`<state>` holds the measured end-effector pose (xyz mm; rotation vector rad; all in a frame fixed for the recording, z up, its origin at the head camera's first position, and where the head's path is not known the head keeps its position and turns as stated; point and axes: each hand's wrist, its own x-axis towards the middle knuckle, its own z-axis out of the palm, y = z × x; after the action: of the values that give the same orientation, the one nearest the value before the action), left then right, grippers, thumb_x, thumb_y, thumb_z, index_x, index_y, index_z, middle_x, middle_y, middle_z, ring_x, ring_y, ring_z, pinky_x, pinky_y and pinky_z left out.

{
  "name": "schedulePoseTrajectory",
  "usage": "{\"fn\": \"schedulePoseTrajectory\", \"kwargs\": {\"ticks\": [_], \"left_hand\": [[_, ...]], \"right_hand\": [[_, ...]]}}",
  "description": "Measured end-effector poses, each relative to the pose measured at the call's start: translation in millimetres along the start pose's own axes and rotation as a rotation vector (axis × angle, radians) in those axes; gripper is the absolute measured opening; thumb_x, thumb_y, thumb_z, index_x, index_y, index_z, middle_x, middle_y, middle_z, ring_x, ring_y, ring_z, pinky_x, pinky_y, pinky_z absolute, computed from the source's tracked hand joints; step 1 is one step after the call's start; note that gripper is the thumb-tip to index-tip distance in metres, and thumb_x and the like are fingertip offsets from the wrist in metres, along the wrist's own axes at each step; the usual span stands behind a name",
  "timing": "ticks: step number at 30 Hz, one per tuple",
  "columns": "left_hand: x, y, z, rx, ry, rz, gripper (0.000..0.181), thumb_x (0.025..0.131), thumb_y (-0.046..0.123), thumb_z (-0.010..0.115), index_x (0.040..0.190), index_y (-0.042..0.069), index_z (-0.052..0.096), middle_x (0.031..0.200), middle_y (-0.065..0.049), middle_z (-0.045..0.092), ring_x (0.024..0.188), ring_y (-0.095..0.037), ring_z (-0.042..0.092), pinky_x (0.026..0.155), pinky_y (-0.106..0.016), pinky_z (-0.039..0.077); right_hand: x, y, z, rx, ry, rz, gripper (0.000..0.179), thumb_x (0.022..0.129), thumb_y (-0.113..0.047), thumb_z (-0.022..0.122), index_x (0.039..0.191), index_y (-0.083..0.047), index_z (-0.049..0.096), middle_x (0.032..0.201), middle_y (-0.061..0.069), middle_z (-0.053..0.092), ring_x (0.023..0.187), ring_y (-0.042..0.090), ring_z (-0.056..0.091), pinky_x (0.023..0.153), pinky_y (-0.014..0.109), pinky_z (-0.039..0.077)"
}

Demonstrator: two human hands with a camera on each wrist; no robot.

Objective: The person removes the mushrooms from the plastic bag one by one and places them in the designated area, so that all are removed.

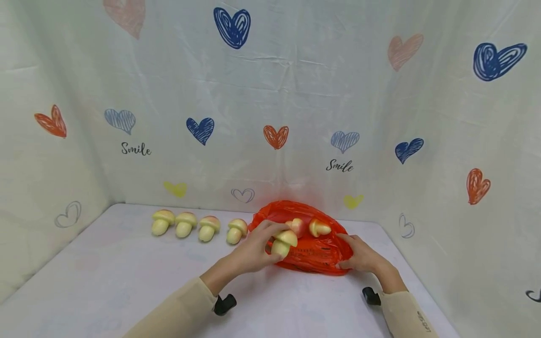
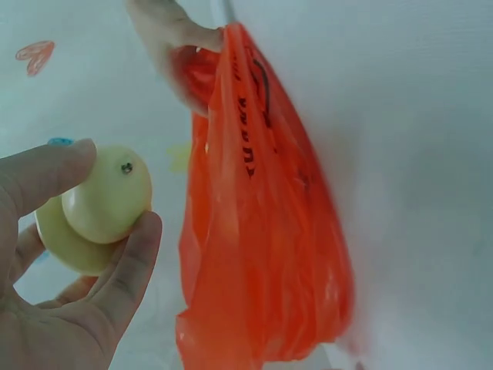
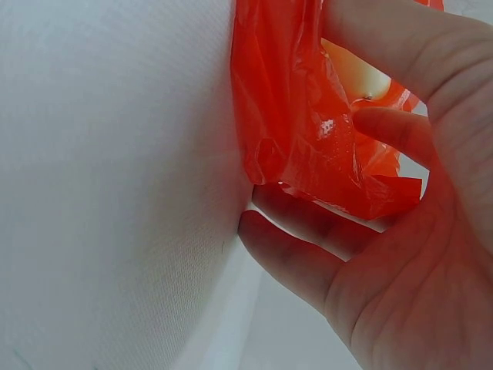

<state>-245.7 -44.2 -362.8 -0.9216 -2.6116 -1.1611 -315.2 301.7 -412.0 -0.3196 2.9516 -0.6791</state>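
My left hand (image 1: 255,246) grips a toy mushroom (image 1: 284,243) with a pale stem and a pinkish-yellow cap, over the near left part of a red plastic bag (image 1: 310,256). Up close in the left wrist view, thumb and fingers hold the mushroom (image 2: 115,196) with its stem end toward the camera. At the bag's right side, my right hand (image 1: 363,256) holds the rim of its mouth, some fingers outside and below the plastic (image 3: 308,116). Inside the bag lie two more mushrooms, one with a pink cap (image 1: 297,227) and one on its side (image 1: 319,228).
Several similar mushrooms (image 1: 183,224) stand in a row along the back left of the white table (image 1: 139,281). Behind and at both sides hangs a white curtain (image 1: 291,103) printed with hearts. A dark device (image 1: 225,305) sits at each wrist.
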Motion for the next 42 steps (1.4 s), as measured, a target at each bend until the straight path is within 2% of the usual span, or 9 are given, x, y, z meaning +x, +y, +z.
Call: {"fn": "schedulePoseTrajectory", "kwargs": {"ticks": [4,8,12,16,24,28,33,42], "left_hand": [[-11.2,-3.1,-5.8,0.008,0.017,-0.014,0.061,0.081,0.013,0.072,0.136,0.025,0.049,0.124,0.005,0.045,0.101,-0.014,0.048,0.072,-0.027,0.051],[-21.1,-6.0,-13.0,-0.036,0.034,-0.018,0.063,0.079,0.007,0.072,0.136,0.020,0.049,0.125,0.004,0.045,0.104,-0.014,0.048,0.076,-0.029,0.053],[-31.1,-11.3,-20.7,-0.106,0.054,-0.011,0.063,0.078,0.003,0.072,0.136,0.016,0.049,0.124,0.001,0.044,0.101,-0.014,0.052,0.077,-0.025,0.053],[-41.0,-20.3,-26.7,-0.124,0.085,-0.003,0.063,0.078,0.002,0.074,0.135,0.014,0.048,0.121,-0.002,0.044,0.096,-0.017,0.056,0.076,-0.026,0.054],[-59.3,-40.0,-43.4,-0.090,0.152,-0.040,0.067,0.077,0.000,0.075,0.136,0.012,0.047,0.122,-0.007,0.047,0.093,-0.020,0.059,0.074,-0.026,0.054],[-64.1,-48.3,-53.1,-0.062,0.189,-0.054,0.067,0.075,-0.002,0.077,0.135,0.012,0.048,0.118,-0.009,0.047,0.090,-0.022,0.060,0.072,-0.027,0.055],[-68.4,-56.6,-63.0,-0.039,0.219,-0.100,0.067,0.074,0.000,0.078,0.134,0.009,0.048,0.123,-0.012,0.046,0.091,-0.025,0.061,0.071,-0.030,0.056],[-72.1,-70.4,-70.2,0.033,0.218,-0.162,0.062,0.075,0.002,0.078,0.130,0.008,0.050,0.133,-0.017,0.041,0.090,-0.025,0.059,0.069,-0.027,0.054]], "right_hand": [[0.3,0,0,0.000,-0.001,0.001,0.091,0.068,-0.034,0.085,0.144,-0.015,0.040,0.137,0.016,0.040,0.119,0.033,0.044,0.090,0.057,0.046],[0.3,0,0,0.000,-0.004,0.001,0.091,0.068,-0.034,0.085,0.144,-0.015,0.040,0.137,0.016,0.039,0.119,0.033,0.044,0.090,0.057,0.046],[0.1,0,0,-0.001,-0.004,0.001,0.090,0.068,-0.034,0.085,0.144,-0.016,0.040,0.137,0.015,0.040,0.118,0.032,0.044,0.090,0.056,0.046],[-0.2,-1,0,-0.007,-0.001,0.003,0.090,0.068,-0.033,0.085,0.144,-0.015,0.040,0.137,0.015,0.040,0.118,0.032,0.044,0.091,0.057,0.045],[0.0,-1,0,-0.005,-0.006,-0.010,0.090,0.069,-0.033,0.084,0.144,-0.015,0.039,0.137,0.016,0.039,0.118,0.032,0.045,0.092,0.058,0.044],[-0.8,0,-1,-0.002,-0.001,-0.025,0.089,0.069,-0.032,0.084,0.144,-0.015,0.040,0.137,0.016,0.040,0.118,0.032,0.045,0.094,0.058,0.042],[-1.7,-1,-1,-0.007,0.000,-0.033,0.089,0.069,-0.033,0.084,0.144,-0.015,0.040,0.136,0.015,0.041,0.118,0.031,0.045,0.092,0.057,0.044],[-3.7,-3,-2,0.003,-0.001,-0.033,0.089,0.069,-0.031,0.084,0.144,-0.014,0.040,0.136,0.016,0.040,0.117,0.032,0.045,0.092,0.057,0.044]]}}
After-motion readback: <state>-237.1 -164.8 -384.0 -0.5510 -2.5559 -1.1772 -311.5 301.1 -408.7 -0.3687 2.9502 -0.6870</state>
